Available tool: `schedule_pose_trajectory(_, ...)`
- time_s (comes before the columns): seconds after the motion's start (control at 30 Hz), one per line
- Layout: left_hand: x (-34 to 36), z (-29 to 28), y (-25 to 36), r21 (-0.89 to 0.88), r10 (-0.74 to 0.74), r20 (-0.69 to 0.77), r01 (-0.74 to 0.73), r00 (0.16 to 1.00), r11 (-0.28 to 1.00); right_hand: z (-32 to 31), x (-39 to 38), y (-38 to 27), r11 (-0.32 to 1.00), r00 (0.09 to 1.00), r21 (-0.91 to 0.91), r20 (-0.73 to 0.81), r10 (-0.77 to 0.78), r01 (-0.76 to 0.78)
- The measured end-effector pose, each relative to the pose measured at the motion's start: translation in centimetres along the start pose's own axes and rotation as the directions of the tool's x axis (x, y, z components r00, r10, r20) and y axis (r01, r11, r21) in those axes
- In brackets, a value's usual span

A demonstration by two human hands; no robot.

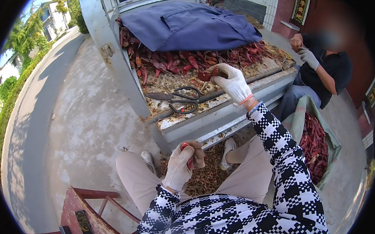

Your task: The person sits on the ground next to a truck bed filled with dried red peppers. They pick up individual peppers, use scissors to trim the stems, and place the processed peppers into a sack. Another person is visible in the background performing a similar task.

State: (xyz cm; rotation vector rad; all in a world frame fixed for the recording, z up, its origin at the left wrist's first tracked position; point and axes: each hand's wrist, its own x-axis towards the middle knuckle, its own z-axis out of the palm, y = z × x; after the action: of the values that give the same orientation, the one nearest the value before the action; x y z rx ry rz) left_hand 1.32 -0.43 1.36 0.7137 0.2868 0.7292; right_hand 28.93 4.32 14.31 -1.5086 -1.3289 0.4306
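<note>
My left hand point(182, 165), in a white knitted glove, is closed low above my lap, its fingers pinched round a red dried chili pepper point(190, 162) that shows only in part. My right hand point(232, 83), gloved likewise, reaches over the edge of the truck bed point(221, 114). Between its thumb and fingers is a dark red dried chili pepper point(205, 76). Black-handled scissors point(178, 99) lie on the bed to the left of that hand. Behind it spreads a heap of dried chili peppers point(169, 64), partly covered by a blue cloth point(188, 28).
At the right stands an open green sack point(300, 116) of red chili peppers point(315, 142). A person point(325, 69) sits beyond it, one gloved hand raised. Stems and scraps point(210, 171) litter the ground between my feet. A worn red wooden stool point(80, 213) is at lower left.
</note>
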Motion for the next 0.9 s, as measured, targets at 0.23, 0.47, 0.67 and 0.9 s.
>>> schedule_pose_trajectory(0.23, 1.1, -0.1, -0.2, -0.207, -0.032, -0.024, 0.026, 0.999, 0.978, 2.3, -12.1, -1.9, 0.724, 0.780, -0.291, 0.251, -0.574, 0.626)
schedule_pose_trajectory(0.47, 1.6, 0.2, 0.5, -0.216, -0.045, 0.024, 0.049, 0.999, 0.975, 4.5, -15.5, -0.9, 0.465, 0.584, -0.354, 0.465, -0.665, 0.811)
schedule_pose_trajectory(0.67, 1.3, 0.7, 0.2, -0.120, 0.055, 0.021, -0.052, 0.998, 0.991, 4.9, -15.3, -1.1, 0.353, 0.529, -0.400, 0.540, -0.654, 0.845)
schedule_pose_trajectory(0.9, 0.8, 1.4, 1.0, 0.246, 0.138, -0.117, -0.106, 0.983, 0.964, 4.8, -14.5, -1.3, 0.421, 0.541, -0.342, 0.586, -0.602, 0.840)
